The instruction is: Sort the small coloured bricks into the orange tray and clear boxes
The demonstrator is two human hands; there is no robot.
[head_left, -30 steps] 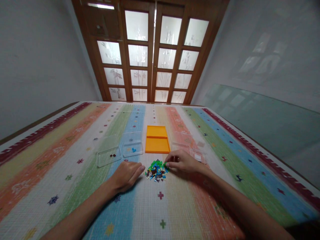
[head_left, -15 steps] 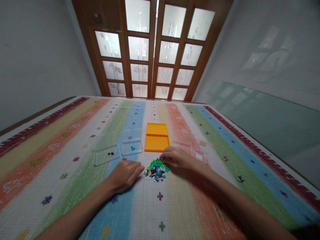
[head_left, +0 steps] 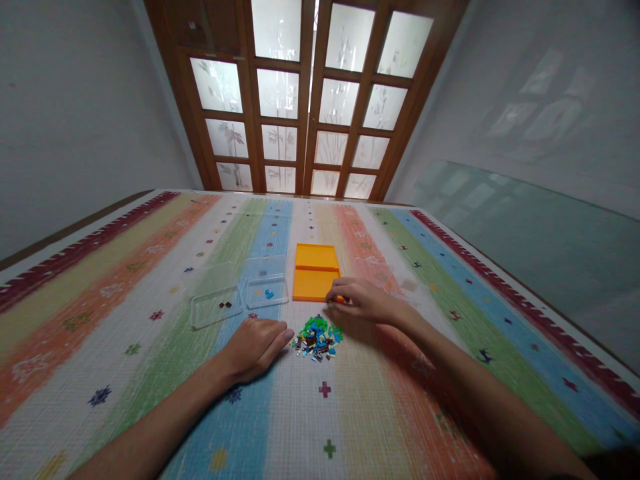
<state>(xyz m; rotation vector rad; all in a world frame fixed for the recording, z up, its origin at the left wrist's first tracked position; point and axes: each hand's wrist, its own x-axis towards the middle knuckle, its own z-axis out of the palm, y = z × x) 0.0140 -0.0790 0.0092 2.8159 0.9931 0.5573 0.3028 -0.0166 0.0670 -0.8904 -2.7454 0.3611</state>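
Observation:
A small heap of loose toy building bricks [head_left: 316, 339], green, blue, dark brown and pale, lies on the striped cloth. My left hand [head_left: 257, 348] rests just left of the heap, its fingers curled together and thumb toward the bricks; nothing shows in it. Above the heap's right side, my right hand [head_left: 361, 300] is at the near right corner of an open orange case [head_left: 315, 285]. Its fingertips are pinched together, and whatever they hold is too small to make out.
Left of the case stand two clear trays: one tray [head_left: 267, 303] holds blue bricks, the other tray [head_left: 207, 318] two dark brown ones. More clear plastic [head_left: 406, 298] lies behind my right hand, partly hidden. Wooden glazed doors [head_left: 305, 133] stand beyond the table.
My right hand has lifted off the heap's upper right edge and moved up to the orange case's near corner. My left hand stays beside the heap. The view has shifted slightly.

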